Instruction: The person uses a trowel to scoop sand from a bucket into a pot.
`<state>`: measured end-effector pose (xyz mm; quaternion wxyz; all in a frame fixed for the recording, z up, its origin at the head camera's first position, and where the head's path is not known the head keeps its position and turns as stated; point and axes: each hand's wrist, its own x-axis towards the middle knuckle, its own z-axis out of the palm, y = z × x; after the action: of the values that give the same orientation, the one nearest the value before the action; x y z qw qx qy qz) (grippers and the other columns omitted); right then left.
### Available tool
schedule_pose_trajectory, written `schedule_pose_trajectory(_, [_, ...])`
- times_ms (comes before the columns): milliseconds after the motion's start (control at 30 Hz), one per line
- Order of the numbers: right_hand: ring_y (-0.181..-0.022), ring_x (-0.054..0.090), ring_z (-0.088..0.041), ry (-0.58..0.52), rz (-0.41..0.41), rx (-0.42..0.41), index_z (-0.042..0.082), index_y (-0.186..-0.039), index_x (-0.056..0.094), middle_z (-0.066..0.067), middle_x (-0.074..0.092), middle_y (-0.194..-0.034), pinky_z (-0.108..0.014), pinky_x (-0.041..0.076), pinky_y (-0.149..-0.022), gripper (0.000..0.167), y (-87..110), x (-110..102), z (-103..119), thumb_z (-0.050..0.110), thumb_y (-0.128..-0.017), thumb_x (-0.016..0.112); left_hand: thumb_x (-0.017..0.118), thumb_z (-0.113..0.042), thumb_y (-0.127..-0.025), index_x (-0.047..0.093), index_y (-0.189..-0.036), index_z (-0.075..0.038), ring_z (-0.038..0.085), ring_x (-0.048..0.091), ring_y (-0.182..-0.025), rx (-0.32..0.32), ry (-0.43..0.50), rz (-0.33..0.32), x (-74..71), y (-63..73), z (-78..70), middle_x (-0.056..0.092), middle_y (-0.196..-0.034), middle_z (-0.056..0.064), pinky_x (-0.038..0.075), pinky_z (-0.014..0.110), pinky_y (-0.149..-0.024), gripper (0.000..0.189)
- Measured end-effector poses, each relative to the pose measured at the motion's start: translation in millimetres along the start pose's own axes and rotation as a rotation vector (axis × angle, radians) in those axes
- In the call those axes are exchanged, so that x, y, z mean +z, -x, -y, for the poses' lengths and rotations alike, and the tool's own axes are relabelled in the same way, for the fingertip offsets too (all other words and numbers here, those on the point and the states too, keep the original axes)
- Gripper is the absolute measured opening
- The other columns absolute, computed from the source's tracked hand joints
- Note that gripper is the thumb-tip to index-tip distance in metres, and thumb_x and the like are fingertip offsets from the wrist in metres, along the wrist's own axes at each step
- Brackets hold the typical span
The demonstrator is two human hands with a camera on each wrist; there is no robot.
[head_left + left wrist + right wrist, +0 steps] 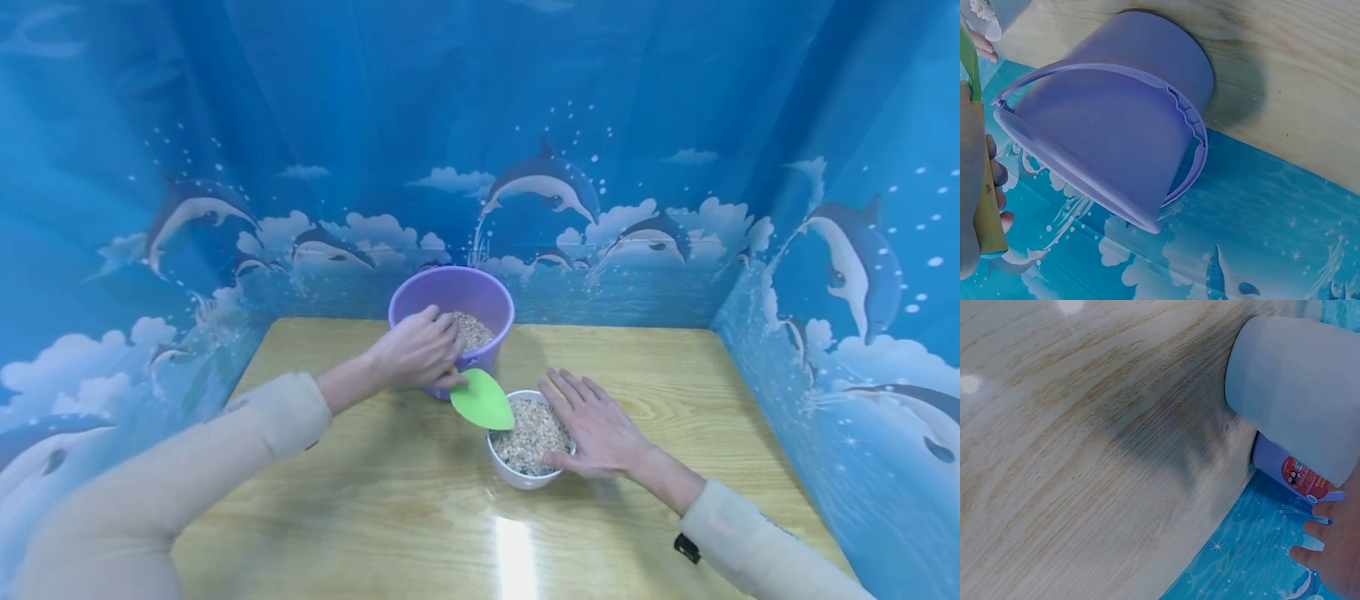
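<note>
My left hand (423, 346) grips the yellow handle (988, 187) of a toy shovel with a leaf-shaped green blade (482, 400). The blade tilts down to the right, its tip over a white bowl (517, 479). Coarse, gravel-like sand (531, 435) fills this bowl to near the rim. Against the bowl's right side my right hand (596, 425) rests with fingers spread. Behind and left of the bowl stands a purple bucket (491, 292), partly hidden by my left hand, with more of the same sand (472, 331) inside.
The bucket's purple handle (1194, 122) hangs down along its side. A red label (1304, 478) shows on the bucket. The wooden table (360, 517) ends at a blue dolphin-print curtain (375, 125) at the back and both sides.
</note>
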<state>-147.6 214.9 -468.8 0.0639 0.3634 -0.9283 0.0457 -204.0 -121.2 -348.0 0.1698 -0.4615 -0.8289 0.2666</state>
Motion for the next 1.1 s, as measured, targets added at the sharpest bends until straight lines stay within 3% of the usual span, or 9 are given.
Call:
schedule_pose_trajectory(400, [-0.158, 0.032, -0.048, 0.017, -0.014, -0.007, 0.003, -0.164, 0.029, -0.025, 0.023, -0.172, -0.067, 0.031, -0.124, 0.111, -10.0, -11, -1, 0.085, -0.091, 0.046, 0.041, -0.073, -0.103, 0.064, -0.092, -0.015, 0.022, 0.067, -0.094, -0.026, 0.088, -0.029, 13.9, 4.1, 0.7, 0.074, -0.098, 0.005, 0.054, 0.036, -0.079, 0.063])
schedule_pose_trajectory(700, [-0.159, 0.031, -0.047, 0.068, -0.017, -0.017, 0.004, -0.166, 0.026, -0.024, 0.023, -0.173, -0.065, 0.030, -0.126, 0.111, -26.0, -21, -2, 0.081, -0.091, 0.051, 0.042, -0.070, -0.104, 0.070, -0.111, -0.012, 0.029, 0.071, -0.106, -0.077, 0.181, 0.007, 22.5, 7.2, 4.4, 0.077, -0.116, 0.012, 0.058, 0.044, -0.092, 0.065])
schedule_pose_trajectory(867, [-0.159, 0.030, -0.047, 0.084, -0.017, -0.009, 0.003, -0.165, 0.026, -0.024, 0.021, -0.173, -0.065, 0.029, -0.126, 0.110, -35.8, -28, -4, 0.075, -0.089, 0.060, 0.046, -0.067, -0.104, 0.070, -0.118, -0.008, 0.029, 0.071, -0.100, -0.109, 0.236, -0.022, 29.1, 8.3, 9.0, 0.077, -0.109, 0.011, 0.057, 0.045, -0.091, 0.065])
schedule_pose_trajectory(1100, [-0.161, 0.026, -0.044, 0.076, -0.003, 0.010, 0.004, -0.167, 0.021, -0.022, 0.020, -0.174, -0.062, 0.027, -0.128, 0.112, -51.3, -35, -8, 0.076, -0.090, 0.058, 0.053, -0.064, -0.103, 0.069, -0.101, -0.008, 0.027, 0.070, -0.088, -0.143, 0.239, -0.089, 36.2, 10.0, 15.8, 0.074, -0.092, 0.009, 0.059, 0.043, -0.083, 0.058])
